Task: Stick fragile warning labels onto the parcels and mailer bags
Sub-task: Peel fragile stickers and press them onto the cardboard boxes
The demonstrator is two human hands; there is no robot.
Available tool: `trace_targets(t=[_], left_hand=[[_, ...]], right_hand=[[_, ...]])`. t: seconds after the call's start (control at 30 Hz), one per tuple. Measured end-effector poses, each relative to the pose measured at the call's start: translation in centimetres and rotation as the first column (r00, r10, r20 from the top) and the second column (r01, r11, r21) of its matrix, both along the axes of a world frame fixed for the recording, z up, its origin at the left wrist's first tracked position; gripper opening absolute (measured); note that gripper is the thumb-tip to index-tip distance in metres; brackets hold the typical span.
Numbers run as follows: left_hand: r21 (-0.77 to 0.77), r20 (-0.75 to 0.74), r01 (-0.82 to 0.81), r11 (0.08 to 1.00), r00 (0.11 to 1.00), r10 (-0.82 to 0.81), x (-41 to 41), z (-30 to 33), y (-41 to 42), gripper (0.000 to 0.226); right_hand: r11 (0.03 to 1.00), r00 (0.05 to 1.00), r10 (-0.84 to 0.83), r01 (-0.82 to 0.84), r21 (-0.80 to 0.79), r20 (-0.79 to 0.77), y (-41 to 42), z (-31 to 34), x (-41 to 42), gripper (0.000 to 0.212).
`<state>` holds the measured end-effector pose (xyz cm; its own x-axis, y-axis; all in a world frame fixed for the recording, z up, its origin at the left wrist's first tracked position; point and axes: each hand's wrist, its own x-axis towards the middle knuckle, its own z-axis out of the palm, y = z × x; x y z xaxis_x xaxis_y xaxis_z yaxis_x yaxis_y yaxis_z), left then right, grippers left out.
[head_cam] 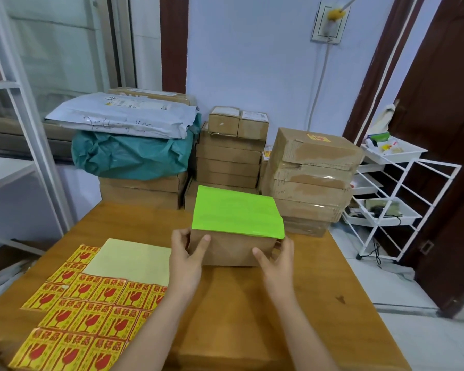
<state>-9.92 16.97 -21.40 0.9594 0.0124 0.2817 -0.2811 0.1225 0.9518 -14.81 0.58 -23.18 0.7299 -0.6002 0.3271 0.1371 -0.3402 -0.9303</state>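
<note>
Cardboard parcel (227, 250) with a green top sits on the wooden tabletop (319, 290), the left hand (186, 254) and right hand (277, 257) grasping its ends. Yellow fragile labels (89, 314) lie just left.

One parcel with a green top (237, 210) stands on the desk (319, 290), with one pale backing sheet (131, 259) and several sheets of fragile labels (91, 314), too overlapped to count exactly. Behind are three stacks of cardboard boxes (310, 180), two small boxes (237, 121) on the middle stack, one grey mailer bag (123, 116) and one teal mailer bag (129, 156).
</note>
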Motion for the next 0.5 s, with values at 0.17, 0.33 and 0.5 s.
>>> trace_targets(t=[0.17,0.33,0.5], left_hand=[[-0.044,-0.018,0.060,0.997,0.998,-0.061,-1.8,-1.3,0.7,0.021],[-0.061,-0.054,0.093,0.994,0.994,-0.096,-2.9,-2.4,1.1,0.031],[-0.026,-0.061,0.107,0.994,0.992,-0.109,-3.7,-3.0,0.9,0.053]], right_hand=[[0.998,0.998,0.057,-0.057,-0.015,0.018,-0.2,-1.2,-2.2,0.058],[0.993,0.994,0.102,-0.104,0.061,0.025,-0.2,-2.8,-4.0,0.064],[0.979,0.988,0.156,-0.157,0.128,0.023,-0.2,-3.0,-4.4,0.067]])
